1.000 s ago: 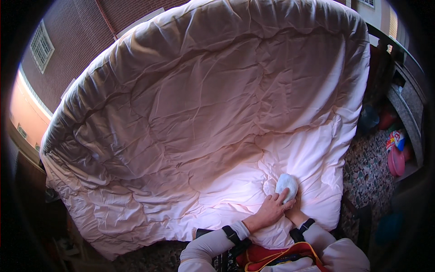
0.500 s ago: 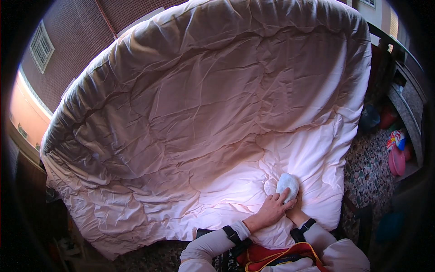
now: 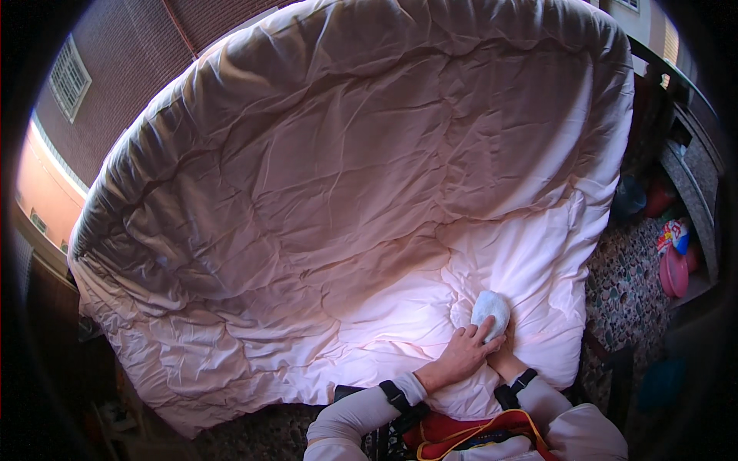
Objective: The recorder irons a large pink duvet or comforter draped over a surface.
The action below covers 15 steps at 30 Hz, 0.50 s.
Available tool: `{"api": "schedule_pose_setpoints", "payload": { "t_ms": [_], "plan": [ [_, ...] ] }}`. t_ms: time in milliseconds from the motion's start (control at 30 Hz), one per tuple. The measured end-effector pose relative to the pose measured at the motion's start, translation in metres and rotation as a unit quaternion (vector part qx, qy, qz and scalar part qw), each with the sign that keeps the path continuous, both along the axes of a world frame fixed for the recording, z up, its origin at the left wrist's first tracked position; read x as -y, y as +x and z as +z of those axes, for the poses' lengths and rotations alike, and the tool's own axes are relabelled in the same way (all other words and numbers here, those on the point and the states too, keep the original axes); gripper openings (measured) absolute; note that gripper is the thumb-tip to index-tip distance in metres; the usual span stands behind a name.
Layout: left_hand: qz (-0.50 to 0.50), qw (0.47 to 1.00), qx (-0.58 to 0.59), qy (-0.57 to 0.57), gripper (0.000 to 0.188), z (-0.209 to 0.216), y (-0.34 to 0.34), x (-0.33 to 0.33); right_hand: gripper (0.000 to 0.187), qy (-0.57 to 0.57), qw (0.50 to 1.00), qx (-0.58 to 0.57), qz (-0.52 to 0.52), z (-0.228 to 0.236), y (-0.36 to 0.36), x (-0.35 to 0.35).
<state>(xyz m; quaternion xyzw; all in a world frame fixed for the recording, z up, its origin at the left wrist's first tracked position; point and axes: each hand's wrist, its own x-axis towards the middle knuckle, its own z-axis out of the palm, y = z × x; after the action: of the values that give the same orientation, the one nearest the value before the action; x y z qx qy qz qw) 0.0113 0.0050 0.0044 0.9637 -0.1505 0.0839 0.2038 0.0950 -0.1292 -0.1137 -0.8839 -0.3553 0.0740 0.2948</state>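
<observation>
Cloth (image 3: 492, 307), pale blue, sits on the pink quilt's (image 3: 346, 154) near right part. Left hand (image 3: 460, 358) overlaps the partly hidden right hand (image 3: 503, 359), fingers touching cloth; grip unclear. Probably pressing or wiping; next, even pressure seems needed.

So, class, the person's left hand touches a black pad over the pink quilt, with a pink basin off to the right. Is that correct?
Not quite: the pad is pale bluish-white, not black, as the head view shows. The rest stands: the person's left hand touches it over the pink quilt, with a pink basin off to the right.
</observation>
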Motion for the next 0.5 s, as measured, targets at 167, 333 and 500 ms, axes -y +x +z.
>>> {"api": "schedule_pose_setpoints", "payload": {
  "t_ms": [167,333,500],
  "plan": [
    [0.006,1.0,-0.003,0.004,0.053,0.0,0.0,0.001,0.058,0.233,0.943,-0.236,0.011,0.002,0.0,-0.006],
    [0.0,1.0,0.01,-0.006,0.052,0.002,0.005,0.005,0.056,0.377,0.856,-0.354,-0.012,-0.012,0.003,0.0],
    [0.005,1.0,0.013,-0.006,0.058,-0.006,0.0,0.0,0.054,0.242,0.943,-0.227,-0.028,0.019,-0.004,-0.007]
  ]
}}
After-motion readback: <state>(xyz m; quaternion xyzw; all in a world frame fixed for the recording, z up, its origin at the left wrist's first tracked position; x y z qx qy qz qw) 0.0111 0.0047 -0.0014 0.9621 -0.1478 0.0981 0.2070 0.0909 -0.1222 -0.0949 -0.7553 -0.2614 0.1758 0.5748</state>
